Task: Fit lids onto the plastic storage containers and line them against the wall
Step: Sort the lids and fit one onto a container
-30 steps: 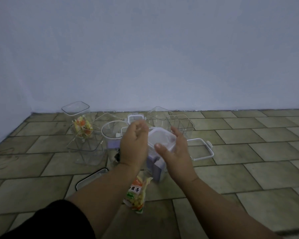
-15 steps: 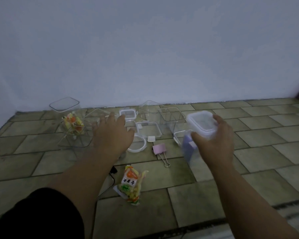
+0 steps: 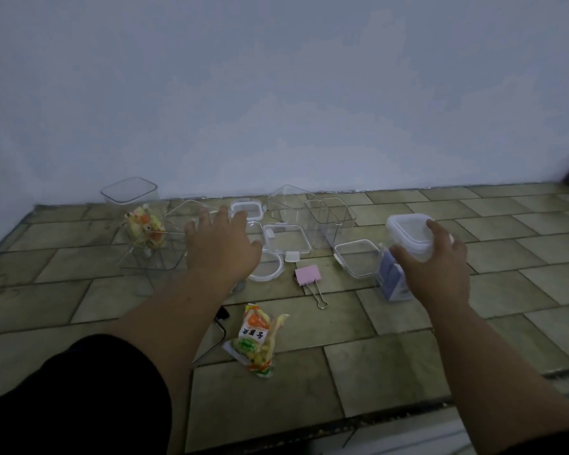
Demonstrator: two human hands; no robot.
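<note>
While the right hand curls its grip round the white-lidded clear plastic container, right of centre, upright, long axis vertical, lid upward, the left hand hovers open-fingered, centre-left. One container is lidded, not yet against the pale wall; several clear open tubs and loose white-rimmed lids await fitting.

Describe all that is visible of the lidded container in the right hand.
The container is a tall, square box of clear plastic, upright, just right of a loose lid. A white lid with rounded corners and translucent centre sits on top. Something pale purple shows through its lower part. The right hand grips it around the lid, thumb at the left, fingers over the far edge. Whether its base touches the tiled floor cannot be told.
</note>
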